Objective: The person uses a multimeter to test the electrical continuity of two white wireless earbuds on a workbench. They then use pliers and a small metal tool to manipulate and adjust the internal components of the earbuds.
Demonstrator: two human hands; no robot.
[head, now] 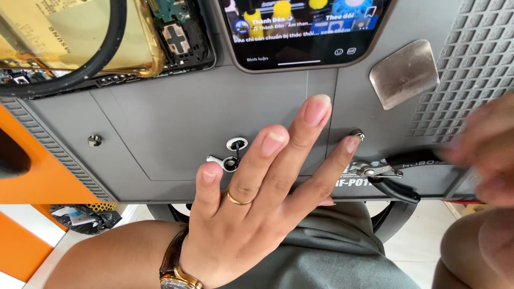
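Lying just right of the left hand [257, 198], whose spread fingers [316, 112] hold nothing, the black-handled pliers [391, 174] point their long axis rightward toward the blurred right hand [484, 155], grip unclear.

Black-handled pliers [393, 174] lie flat on the grey worktop [176, 118] near its front edge, metal jaws pointing left, handles spread apart.

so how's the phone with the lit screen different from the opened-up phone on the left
The phone with the lit screen is closed and switched on, its display glowing; the opened phone with the gold-coloured frame has its back off, showing dark inner parts and a pale gold panel. A black ring-shaped cable crosses the opened phone; nothing lies on the lit one. Both lie flat on the grey work mat, cut off by the picture's top edge.
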